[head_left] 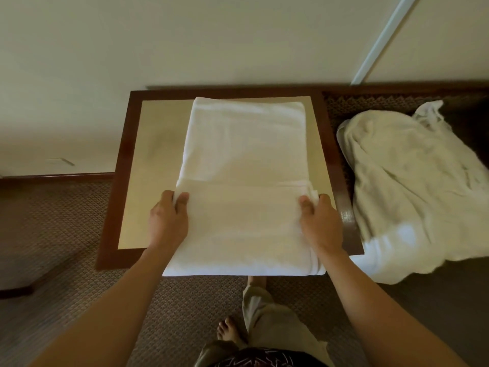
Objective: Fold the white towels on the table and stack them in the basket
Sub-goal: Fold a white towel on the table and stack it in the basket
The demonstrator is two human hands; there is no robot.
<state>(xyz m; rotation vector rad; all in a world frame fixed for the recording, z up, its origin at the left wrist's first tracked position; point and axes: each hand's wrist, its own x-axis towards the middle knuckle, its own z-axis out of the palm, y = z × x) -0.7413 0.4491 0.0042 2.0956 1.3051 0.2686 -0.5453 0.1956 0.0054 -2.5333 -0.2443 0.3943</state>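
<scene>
A white towel [246, 160] lies along the middle of a small table [156, 144] with a dark wooden frame and a pale top. Its near part is folded over onto itself and overhangs the table's front edge. My left hand [169, 221] grips the left end of the folded edge, thumb on top. My right hand [320, 221] grips the right end of the same fold. No basket is in view.
A crumpled pile of white towels [412, 186] lies to the right of the table on a dark surface. A cream wall stands behind the table. Patterned brown carpet [58, 229] covers the floor, and my bare feet and trouser leg show below.
</scene>
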